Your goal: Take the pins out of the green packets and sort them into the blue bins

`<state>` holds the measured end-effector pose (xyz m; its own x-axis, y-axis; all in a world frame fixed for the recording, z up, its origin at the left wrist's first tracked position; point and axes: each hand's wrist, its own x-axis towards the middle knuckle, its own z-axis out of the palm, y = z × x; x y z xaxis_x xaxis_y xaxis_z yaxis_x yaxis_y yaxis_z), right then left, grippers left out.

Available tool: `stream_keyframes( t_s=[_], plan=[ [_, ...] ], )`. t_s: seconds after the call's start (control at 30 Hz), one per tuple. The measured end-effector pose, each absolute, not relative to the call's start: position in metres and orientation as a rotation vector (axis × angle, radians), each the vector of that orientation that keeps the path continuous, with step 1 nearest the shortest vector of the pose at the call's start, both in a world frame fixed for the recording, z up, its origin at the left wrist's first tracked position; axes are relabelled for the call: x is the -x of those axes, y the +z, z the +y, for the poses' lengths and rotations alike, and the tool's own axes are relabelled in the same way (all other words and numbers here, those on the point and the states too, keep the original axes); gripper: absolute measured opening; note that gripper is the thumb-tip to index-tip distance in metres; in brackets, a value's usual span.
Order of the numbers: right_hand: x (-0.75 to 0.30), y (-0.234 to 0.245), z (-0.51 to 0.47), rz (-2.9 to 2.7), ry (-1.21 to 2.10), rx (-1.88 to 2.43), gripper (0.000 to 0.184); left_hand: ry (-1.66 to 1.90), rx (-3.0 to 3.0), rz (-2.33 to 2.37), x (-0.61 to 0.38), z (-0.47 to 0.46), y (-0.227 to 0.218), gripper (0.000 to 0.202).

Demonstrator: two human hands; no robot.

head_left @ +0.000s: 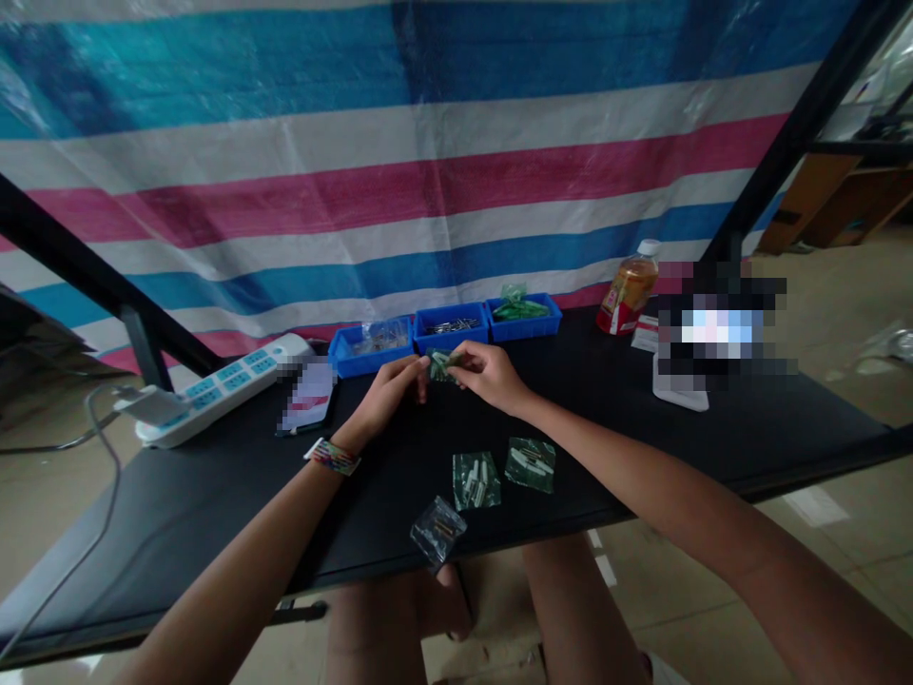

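Observation:
Over the black table [214, 495], my left hand [389, 385] and my right hand [489, 373] both pinch a small green plastic bag [440, 364], held between them just in front of the blue bins. Fingers of both hands are closed on the bag. A coloured bracelet [333, 457] is on my left wrist. Nearer to me on the table lie two green bags with small parts [476, 480] [531, 464] and a clear bag [437, 531] at the front edge.
Three blue bins [373, 344] [451, 328] [523, 317] stand in a row at the back. A white power strip [214, 388] and a phone [310, 395] lie at the left. A drink bottle [628, 288] stands at the right. A striped tarp hangs behind.

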<state>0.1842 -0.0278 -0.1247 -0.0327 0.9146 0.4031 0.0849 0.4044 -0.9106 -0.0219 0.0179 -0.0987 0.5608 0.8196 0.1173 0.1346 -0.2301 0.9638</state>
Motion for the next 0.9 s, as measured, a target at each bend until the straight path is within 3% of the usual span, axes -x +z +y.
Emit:
stream_keyframes(
  t_s=[0.13, 0.27, 0.33, 0.47, 0.57, 0.63, 0.7, 0.8, 0.9],
  plan=[
    [-0.184, -0.118, -0.037, -1.573, 0.435, 0.96, 0.006, 0.71, -1.629, 0.816, 0.023, 0.02, -0.098, 0.063],
    [-0.186, -0.118, -0.036, -1.621, 0.404, 0.964, 0.016, 0.743, -1.584, 0.81, 0.024, 0.023, -0.101, 0.041],
    [-0.188, -0.12, -0.032, -1.532, 0.578, 0.991, 0.021, 0.793, -1.57, 0.801, 0.023, 0.024, -0.104, 0.036],
    [-0.187, -0.125, -0.025, -1.167, 1.24, 0.934, 0.033, 0.826, -1.588, 0.802, 0.023, 0.022, -0.106, 0.04],
    [-0.186, -0.124, -0.024, -1.204, 1.381, 0.908, 0.028, 0.817, -1.625, 0.807, 0.022, 0.018, -0.105, 0.044],
    [-0.193, -0.119, -0.023, -1.351, 1.158, 0.971, 0.023, 0.807, -1.627, 0.806, 0.023, 0.017, -0.104, 0.044],
    [-0.211, -0.11, -0.023, -1.485, 0.735, 1.073, 0.018, 0.798, -1.592, 0.804, 0.023, 0.017, -0.104, 0.043],
    [-0.255, -0.098, -0.018, -1.622, 0.067, 1.281, 0.035, 0.79, -1.56, 0.8, 0.024, 0.021, -0.107, 0.037],
    [-0.294, -0.102, -0.011, -1.593, -0.243, 1.546, 0.047, 0.762, -1.611, 0.793, 0.024, 0.024, -0.11, 0.033]
  ],
)
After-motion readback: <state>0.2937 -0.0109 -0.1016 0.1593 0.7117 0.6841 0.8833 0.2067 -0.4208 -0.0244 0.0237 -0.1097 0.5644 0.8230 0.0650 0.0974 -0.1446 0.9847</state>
